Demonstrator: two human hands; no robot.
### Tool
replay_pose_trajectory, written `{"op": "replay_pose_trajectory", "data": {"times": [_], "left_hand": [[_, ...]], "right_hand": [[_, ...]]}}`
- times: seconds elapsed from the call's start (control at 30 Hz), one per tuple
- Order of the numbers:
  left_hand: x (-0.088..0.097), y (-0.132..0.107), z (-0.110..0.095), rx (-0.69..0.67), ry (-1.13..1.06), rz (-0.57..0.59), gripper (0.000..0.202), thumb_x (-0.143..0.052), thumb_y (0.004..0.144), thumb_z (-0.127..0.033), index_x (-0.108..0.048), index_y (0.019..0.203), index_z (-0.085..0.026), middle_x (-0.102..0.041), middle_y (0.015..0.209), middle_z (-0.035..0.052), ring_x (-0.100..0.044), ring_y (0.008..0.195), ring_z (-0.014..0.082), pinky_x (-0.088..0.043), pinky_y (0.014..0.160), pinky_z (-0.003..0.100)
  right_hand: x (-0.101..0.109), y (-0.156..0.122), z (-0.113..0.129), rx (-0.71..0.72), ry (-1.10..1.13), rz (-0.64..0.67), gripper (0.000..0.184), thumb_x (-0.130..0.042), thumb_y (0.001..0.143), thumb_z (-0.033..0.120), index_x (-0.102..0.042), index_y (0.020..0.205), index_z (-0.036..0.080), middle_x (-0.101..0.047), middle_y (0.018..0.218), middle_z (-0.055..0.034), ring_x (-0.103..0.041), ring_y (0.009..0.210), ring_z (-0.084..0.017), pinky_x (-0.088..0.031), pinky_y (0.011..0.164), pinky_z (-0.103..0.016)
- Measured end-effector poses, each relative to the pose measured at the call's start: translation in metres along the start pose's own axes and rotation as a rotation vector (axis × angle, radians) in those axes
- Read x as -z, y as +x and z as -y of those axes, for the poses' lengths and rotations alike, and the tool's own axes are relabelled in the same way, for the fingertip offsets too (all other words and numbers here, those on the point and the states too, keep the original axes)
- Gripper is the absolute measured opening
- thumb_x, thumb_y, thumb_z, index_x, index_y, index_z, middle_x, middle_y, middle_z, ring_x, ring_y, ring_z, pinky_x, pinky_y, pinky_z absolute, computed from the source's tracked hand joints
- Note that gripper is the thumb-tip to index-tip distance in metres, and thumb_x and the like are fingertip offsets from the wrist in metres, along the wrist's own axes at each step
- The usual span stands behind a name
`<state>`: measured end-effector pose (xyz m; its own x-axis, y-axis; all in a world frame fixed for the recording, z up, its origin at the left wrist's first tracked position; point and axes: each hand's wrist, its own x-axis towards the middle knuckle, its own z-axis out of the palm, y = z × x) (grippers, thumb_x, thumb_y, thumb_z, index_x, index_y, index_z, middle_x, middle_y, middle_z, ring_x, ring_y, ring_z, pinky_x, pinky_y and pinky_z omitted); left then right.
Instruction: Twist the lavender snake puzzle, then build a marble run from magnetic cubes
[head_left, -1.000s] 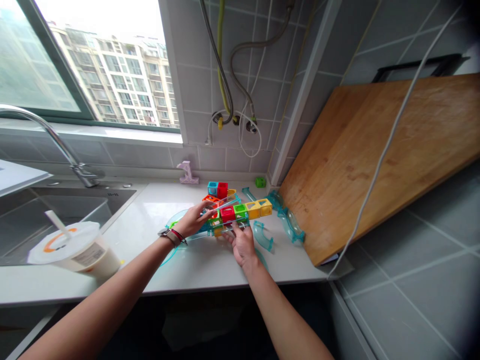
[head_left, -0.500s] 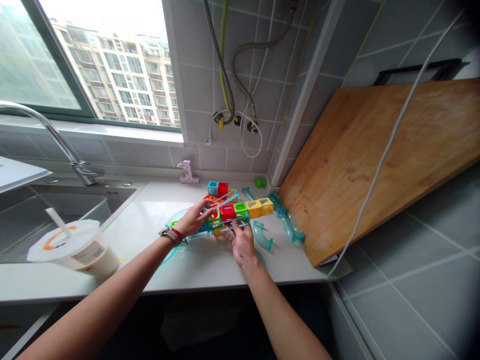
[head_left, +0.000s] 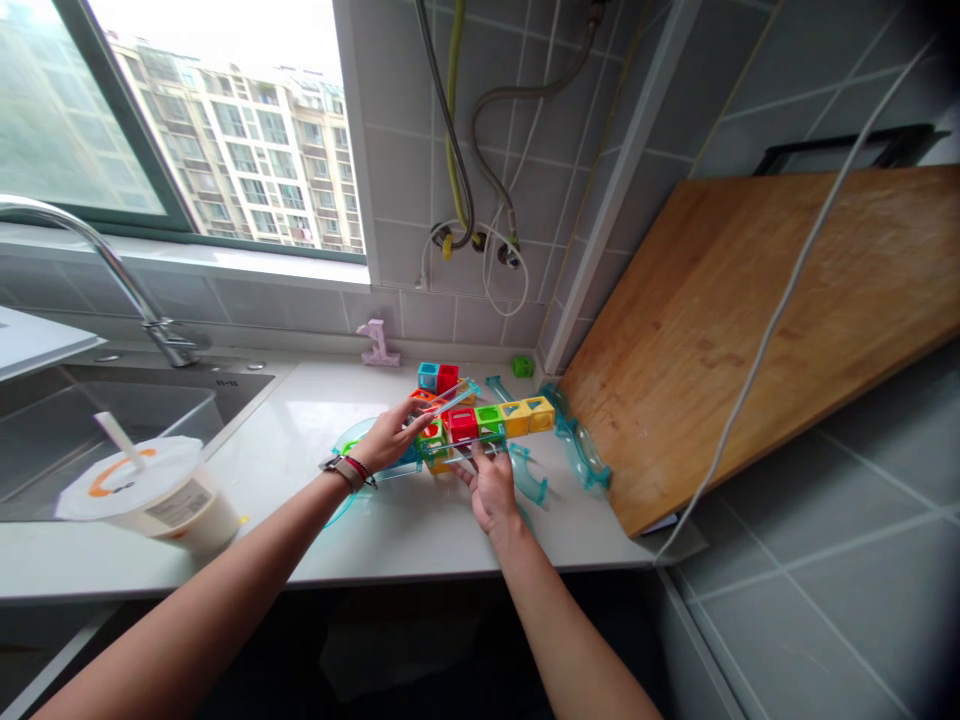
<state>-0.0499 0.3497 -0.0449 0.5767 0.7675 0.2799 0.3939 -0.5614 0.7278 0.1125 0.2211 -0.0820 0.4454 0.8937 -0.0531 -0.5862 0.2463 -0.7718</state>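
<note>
My right hand (head_left: 493,490), fingers bent from below, holds a row of see-through plastic toy blocks (head_left: 489,420) coloured red, green and yellow. A clear blue straight track piece (head_left: 474,445) runs along the row's near side, by the right fingertips. My left hand (head_left: 390,436) is closed around the left part of the build, near a green block (head_left: 433,432). Part of what it grips is hidden under the fingers. Another clear track piece (head_left: 454,397) slants past the left fingertips. Behind, a blue block (head_left: 428,376) and a red block (head_left: 448,377) stand side by side.
Curved blue track pieces (head_left: 529,474) lie to the right, with more tracks (head_left: 581,452) against the wooden board (head_left: 750,330). A green block (head_left: 522,367) and a pink stand (head_left: 379,344) are at the back. Left are a lidded drink cup (head_left: 150,490) and the sink (head_left: 247,392).
The row of blocks and my right hand have shifted slightly to the right. My left hand stays nearly in place. The view has moved a little.
</note>
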Motion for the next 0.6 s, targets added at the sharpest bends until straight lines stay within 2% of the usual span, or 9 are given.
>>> {"op": "replay_pose_trajectory", "data": {"times": [0.2,0.37,0.6], "left_hand": [[0.001,0.000,-0.001,-0.001,0.006,0.002,0.053,-0.048,0.096,-0.066,-0.063,0.119,-0.021,-0.073,0.111,0.0093,-0.068,0.088,0.0234,-0.053,0.077,0.036],[0.002,0.000,0.000,-0.003,-0.001,0.013,0.052,-0.048,0.096,-0.066,-0.063,0.120,-0.022,-0.073,0.113,0.0096,-0.069,0.092,0.0242,-0.053,0.078,0.036],[0.003,-0.001,-0.005,0.011,-0.015,0.056,0.053,-0.047,0.095,-0.067,-0.064,0.119,-0.022,-0.071,0.120,0.0112,-0.069,0.102,0.0277,-0.055,0.087,0.041]], "right_hand": [[0.005,0.000,0.015,0.008,-0.006,-0.003,0.039,-0.079,0.081,0.036,-0.064,0.116,0.029,-0.073,0.119,-0.0033,-0.071,0.110,-0.024,-0.062,0.085,-0.042],[0.006,0.001,0.020,0.009,0.005,-0.015,0.042,-0.082,0.078,0.037,-0.064,0.115,0.030,-0.073,0.120,-0.0028,-0.071,0.109,-0.025,-0.062,0.085,-0.043],[0.005,0.003,0.019,0.002,0.001,0.005,0.042,-0.081,0.079,0.036,-0.064,0.116,0.030,-0.073,0.120,-0.0026,-0.072,0.107,-0.025,-0.062,0.086,-0.044]]}}
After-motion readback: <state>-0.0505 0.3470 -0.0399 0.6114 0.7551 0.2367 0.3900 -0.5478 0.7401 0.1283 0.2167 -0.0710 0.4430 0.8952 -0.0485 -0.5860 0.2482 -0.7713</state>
